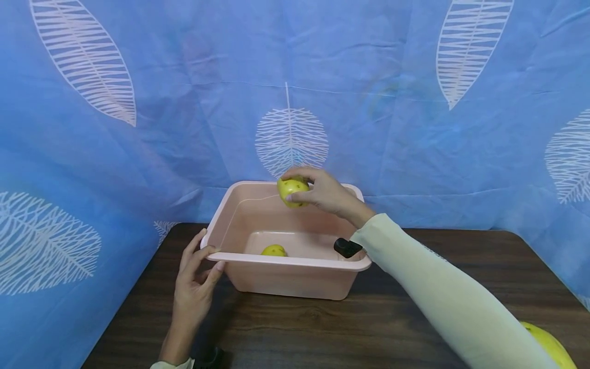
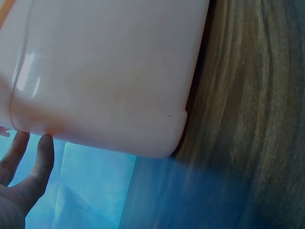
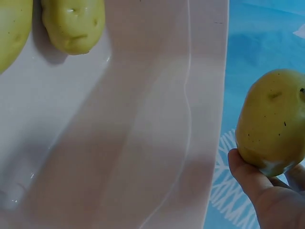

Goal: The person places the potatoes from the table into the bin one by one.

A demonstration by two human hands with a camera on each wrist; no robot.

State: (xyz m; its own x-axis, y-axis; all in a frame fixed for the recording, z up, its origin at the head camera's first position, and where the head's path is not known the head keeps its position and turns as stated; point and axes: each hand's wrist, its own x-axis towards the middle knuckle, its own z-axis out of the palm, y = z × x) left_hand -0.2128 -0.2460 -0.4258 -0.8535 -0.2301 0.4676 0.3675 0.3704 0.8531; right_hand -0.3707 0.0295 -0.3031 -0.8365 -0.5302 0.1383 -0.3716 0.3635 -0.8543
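Note:
Above the far rim of the pink plastic tub [image 1: 295, 282], my right hand [image 1: 324, 192] holds a yellow-green potato [image 1: 290, 190] between thumb and fingers. The right wrist view shows this potato [image 3: 271, 121] from close up, dark specks on its skin. Two more potatoes [image 3: 74, 26] lie on the tub floor in that view; from the head only one potato [image 1: 274, 250] shows over the near wall. My left hand [image 1: 193, 287] grips the tub's near left corner, fingers at the rim and thumb below it. Two fingertips [image 2: 46, 140] touch the tub wall in the left wrist view.
The tub stands on a dark wood-grain table [image 1: 295, 328], close to its back edge. A blue cloth [image 1: 369, 128] with white leaf prints hangs behind. At the lower right, a yellow rounded thing [image 1: 550, 344] is partly hidden by the right sleeve [image 1: 433, 292].

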